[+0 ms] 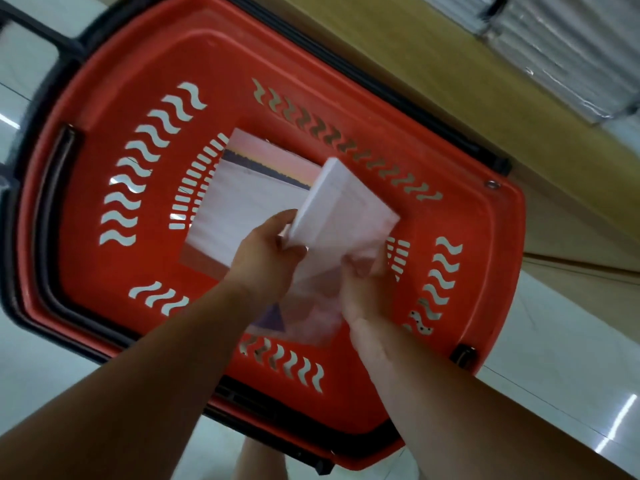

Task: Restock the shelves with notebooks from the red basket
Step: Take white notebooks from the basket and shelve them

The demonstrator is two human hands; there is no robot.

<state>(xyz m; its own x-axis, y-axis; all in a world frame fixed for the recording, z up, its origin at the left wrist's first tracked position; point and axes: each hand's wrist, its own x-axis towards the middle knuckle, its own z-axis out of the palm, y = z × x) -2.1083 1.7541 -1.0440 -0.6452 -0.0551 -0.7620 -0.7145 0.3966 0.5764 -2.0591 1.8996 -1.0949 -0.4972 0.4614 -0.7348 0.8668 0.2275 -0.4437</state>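
Head view, looking steeply down. Reaches in with both bare forearms from the lower edge, meeting over the middle of the red basket (346, 109). Left hand (266, 252) turned inward, thumb and fingers closed on the near left corner of a white notebook (343, 206). Right hand (367, 285) just beside it, blurred by motion, fingers curled round the notebook's near end through loose clear film (318, 317). Holds the notebook tilted and raised above the basket's bottom, far corner pointing toward the shelf (450, 81).

By count: two hands, both gripping one notebook. One basket, standing on the pale tiled floor (561, 341), with a dark handle (57, 202) lying along its left rim. One flat pile (242, 202) of white pages with a pink cover on the basket's bottom, partly under the lifted notebook; how many notebooks it holds, cannot tell. One purple corner (273, 317) showing between the forearms, too hidden to identify. Grey wrapped packs (571, 46) on the shelf at upper right, too blurred to count.
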